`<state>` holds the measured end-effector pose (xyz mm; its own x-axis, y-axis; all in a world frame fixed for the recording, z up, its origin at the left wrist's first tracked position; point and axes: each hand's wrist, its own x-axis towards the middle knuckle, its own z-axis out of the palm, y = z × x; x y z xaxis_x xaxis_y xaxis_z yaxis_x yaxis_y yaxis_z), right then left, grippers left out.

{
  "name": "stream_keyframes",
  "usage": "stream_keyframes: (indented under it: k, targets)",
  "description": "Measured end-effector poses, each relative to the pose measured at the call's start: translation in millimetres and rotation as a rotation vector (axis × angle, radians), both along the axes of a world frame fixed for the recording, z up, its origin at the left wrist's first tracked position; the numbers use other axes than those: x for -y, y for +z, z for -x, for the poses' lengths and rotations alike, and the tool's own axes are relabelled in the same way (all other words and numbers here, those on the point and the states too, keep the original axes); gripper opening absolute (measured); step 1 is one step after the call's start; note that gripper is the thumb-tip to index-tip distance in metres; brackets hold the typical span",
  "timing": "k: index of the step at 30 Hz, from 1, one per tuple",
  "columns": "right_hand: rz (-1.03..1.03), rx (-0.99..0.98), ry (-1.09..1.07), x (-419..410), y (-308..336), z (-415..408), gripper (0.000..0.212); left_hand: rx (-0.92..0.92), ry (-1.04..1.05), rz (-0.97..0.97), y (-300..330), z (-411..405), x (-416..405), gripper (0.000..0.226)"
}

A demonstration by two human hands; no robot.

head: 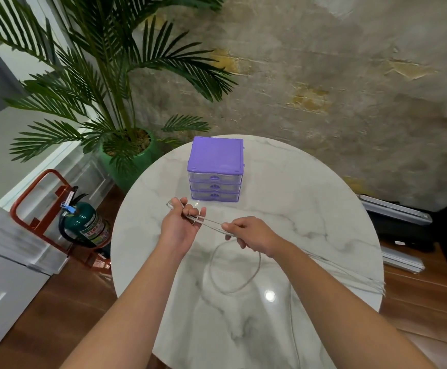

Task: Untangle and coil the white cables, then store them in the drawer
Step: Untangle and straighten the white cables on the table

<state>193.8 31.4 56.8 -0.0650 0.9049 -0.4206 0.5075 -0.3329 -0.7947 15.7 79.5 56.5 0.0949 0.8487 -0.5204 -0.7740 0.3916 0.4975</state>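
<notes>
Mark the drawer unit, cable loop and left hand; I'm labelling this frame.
drawer unit (215, 158), head view, purple top.
cable loop (257, 265), head view, right side of loop.
left hand (181, 225), head view, palm.

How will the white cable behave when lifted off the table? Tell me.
Probably floppy: the white cable sags into a loose loop between both hands and the table. Likely light, since the left hand and right hand pinch it easily. Its trailing length may drag.
</notes>
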Motion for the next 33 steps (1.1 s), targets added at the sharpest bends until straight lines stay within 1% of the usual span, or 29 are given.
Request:
stream_keyframes:
  k: [2, 4, 6, 8, 13, 21, 25, 28, 30, 33]
  targets:
    - [0.005, 0.101, 0.003, 2, 1, -10, 0.055, 0.004, 0.010, 0.011, -2, 0, 0, 0.030]
    - [0.018, 0.266, -0.034, 8, 1, -24, 0.071, 0.011, 0.031, 0.020, -5, 5, -2, 0.027]
    - [0.025, 0.428, -0.073, 18, -1, -40, 0.076, 0.013, 0.051, 0.026, -8, 11, -3, 0.026]
    - [0.018, 0.507, -0.088, 27, -6, -50, 0.075, 0.004, 0.059, 0.029, -10, 13, -3, 0.026]
    - [0.032, 0.523, -0.163, 34, -17, -57, 0.066, -0.014, 0.087, 0.053, -11, 8, -8, 0.027]
    - [0.071, 0.710, -0.360, 57, -36, -110, 0.060, -0.089, 0.159, 0.079, -18, 16, -15, 0.028]
    - [0.119, 0.728, -0.415, 68, -44, -127, 0.056, -0.129, 0.216, 0.086, -18, 30, -22, 0.031]
    - [0.116, 0.674, -0.424, 69, -45, -126, 0.052, -0.268, 0.180, 0.040, -17, 35, -25, 0.027]
    - [0.101, 0.640, -0.457, 65, -42, -123, 0.055, -0.437, 0.100, -0.009, -12, 29, -23, 0.024]
    - [0.057, 0.618, -0.472, 56, -34, -116, 0.057, -0.730, -0.109, -0.117, -1, 10, -19, 0.023]
